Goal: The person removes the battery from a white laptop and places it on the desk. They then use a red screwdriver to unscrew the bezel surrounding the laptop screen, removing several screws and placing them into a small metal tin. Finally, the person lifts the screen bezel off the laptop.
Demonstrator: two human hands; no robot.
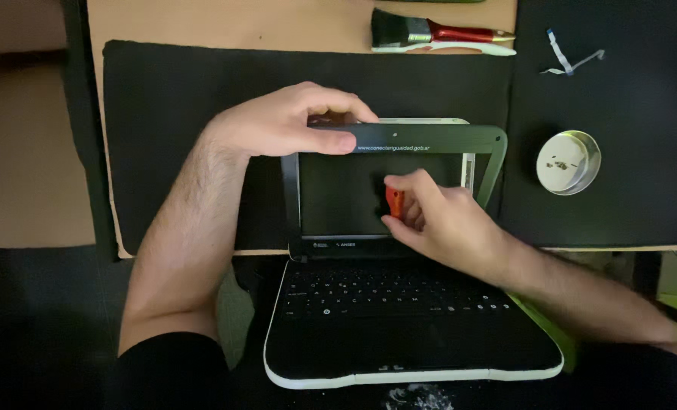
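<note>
Head view, looking down. I am watching a small laptop [399,304] standing open at the table's near edge, its keyboard half toward the person and its screen [342,199] raised at 12 o'clock from the keys. The screen's long axis is running from 9 o'clock to 3 o'clock.

The left hand [289,121] is resting on the top left corner of the screen frame [429,140], at about 11 o'clock from the screen's middle. It is closed around the frame's upper edge, thumb on the front face and fingers curled over the back.

The right hand [437,220] is lying at 4 o'clock from the screen's middle and is the nearer hand to the glass. Its fingers are pinched narrow around a small orange tool [394,202], which is standing roughly upright, along 12 to 6 o'clock, its tip seeming to touch the screen, though I cannot tell this for certain.

Well apart, a round metal dish [568,162] is sitting at 3 o'clock on the black mat [171,99], and a paintbrush [441,34] is lying at 12 o'clock.
</note>
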